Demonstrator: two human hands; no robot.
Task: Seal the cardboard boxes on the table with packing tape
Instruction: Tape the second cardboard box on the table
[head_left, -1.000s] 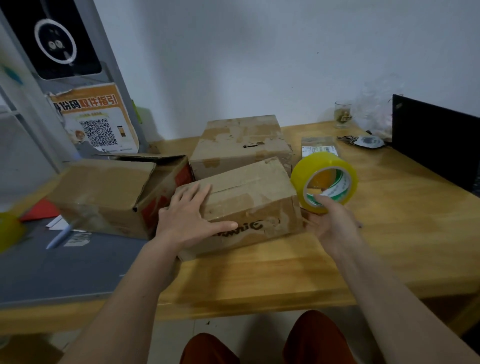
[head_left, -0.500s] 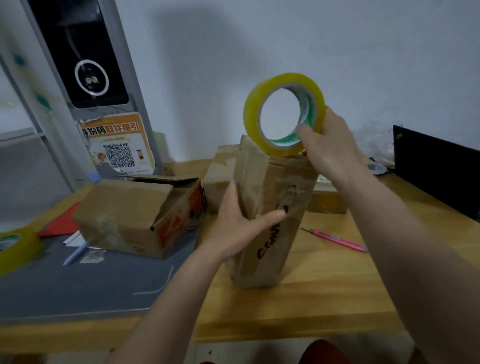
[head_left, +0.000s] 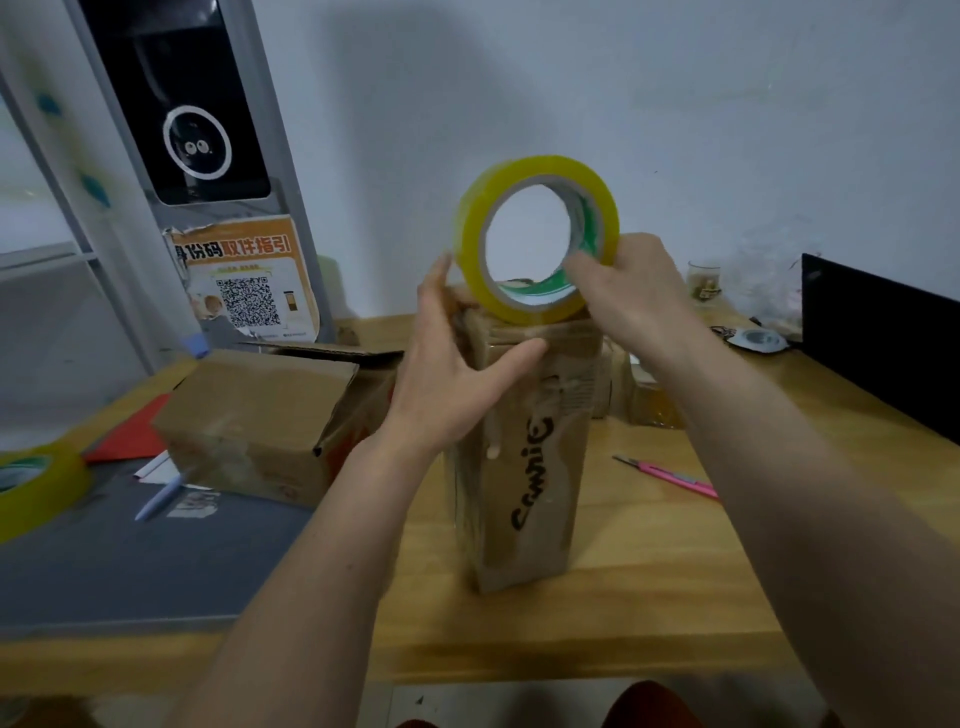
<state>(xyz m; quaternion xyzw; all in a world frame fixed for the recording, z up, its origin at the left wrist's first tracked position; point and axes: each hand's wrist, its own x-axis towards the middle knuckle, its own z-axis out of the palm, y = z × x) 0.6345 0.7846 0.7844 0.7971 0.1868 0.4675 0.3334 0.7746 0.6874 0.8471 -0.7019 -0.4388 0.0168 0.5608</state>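
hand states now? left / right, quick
Left hand: fingers straight, thumb out, pressed against the upright cardboard box near its top; open.
Right hand: gripping the yellow tape roll at the box's top end.

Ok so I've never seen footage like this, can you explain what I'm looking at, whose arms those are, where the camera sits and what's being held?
No machine here: a person wears a camera on the head, looking forward and down, so the two bare arms are their own. The right hand grips a yellow roll of packing tape held at the top of a tall cardboard box standing on end on the wooden table. The left hand steadies that box near its top. To the left lies an open cardboard box, with a second tape roll and a pen on a grey mat. A pink utility knife lies to the right.
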